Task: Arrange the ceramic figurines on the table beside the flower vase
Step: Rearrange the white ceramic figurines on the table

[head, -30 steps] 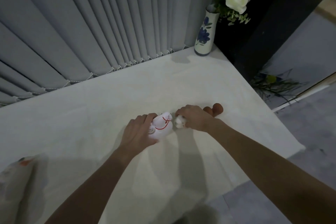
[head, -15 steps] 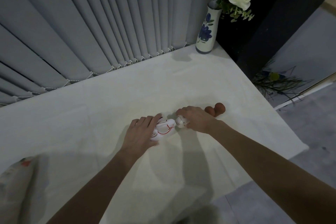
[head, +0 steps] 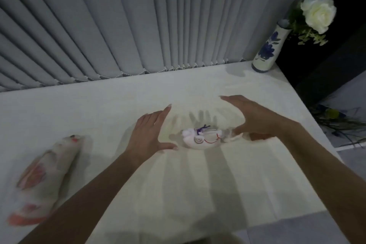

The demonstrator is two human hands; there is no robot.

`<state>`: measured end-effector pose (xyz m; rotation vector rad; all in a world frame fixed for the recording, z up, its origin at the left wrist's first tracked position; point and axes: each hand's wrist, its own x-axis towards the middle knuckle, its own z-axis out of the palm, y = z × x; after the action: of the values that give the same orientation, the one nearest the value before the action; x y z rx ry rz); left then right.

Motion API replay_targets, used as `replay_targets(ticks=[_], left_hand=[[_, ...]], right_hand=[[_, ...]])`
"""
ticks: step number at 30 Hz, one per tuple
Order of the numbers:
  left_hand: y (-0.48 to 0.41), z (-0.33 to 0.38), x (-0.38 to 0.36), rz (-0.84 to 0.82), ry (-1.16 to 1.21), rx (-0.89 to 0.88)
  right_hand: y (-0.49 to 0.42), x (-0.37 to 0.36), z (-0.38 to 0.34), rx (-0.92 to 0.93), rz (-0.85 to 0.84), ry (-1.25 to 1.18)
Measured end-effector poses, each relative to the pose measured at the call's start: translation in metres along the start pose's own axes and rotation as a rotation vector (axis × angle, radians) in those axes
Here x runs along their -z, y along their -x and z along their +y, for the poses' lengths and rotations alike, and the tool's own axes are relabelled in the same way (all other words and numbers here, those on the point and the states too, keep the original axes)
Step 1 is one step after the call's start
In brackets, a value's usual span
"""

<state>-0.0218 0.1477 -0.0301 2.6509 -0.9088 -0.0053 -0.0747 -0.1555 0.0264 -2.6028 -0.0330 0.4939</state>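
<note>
A white ceramic figurine (head: pixel 200 139) with red lines, a grey spiral and a purple tie lies on its side in the middle of the white table (head: pixel 118 109). A smaller white figurine (head: pixel 231 136) lies just right of it, partly under my right hand. A brown figurine (head: pixel 257 136) shows below my right palm. My left hand (head: pixel 150 134) rests open just left of the big figurine, fingers spread. My right hand (head: pixel 251 117) hovers open above and to the right. The blue-flowered vase (head: pixel 267 49) with a white rose (head: pixel 318 12) stands at the far right corner.
A blurred white and red fish-shaped object (head: pixel 43 176) lies near the table's left front. Grey vertical blinds (head: pixel 138 18) hang along the far edge. The table's right edge drops to a floor with dark foliage (head: pixel 336 121).
Both hands have let go of the figurines and opened, lifting apart. The big white figurine now lies on its side. The view has swung left, showing more of the fish-shaped object.
</note>
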Motion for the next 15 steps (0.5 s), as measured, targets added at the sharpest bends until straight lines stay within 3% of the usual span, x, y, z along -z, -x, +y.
replay_targets(ticks=[5,9,15], left_hand=[[0.041,-0.053,0.045,0.082,0.008,0.240],[0.078,-0.099,0.078,0.134,0.008,0.429],[0.131,-0.179,0.108,0.126,0.255,0.858]], right_hand=[[-0.025,0.004,-0.072,0.146,0.061,0.047],[-0.063,-0.032,-0.139,0.283,-0.052,-0.047],[-0.114,-0.148,-0.238,0.205,-0.317,-0.311]])
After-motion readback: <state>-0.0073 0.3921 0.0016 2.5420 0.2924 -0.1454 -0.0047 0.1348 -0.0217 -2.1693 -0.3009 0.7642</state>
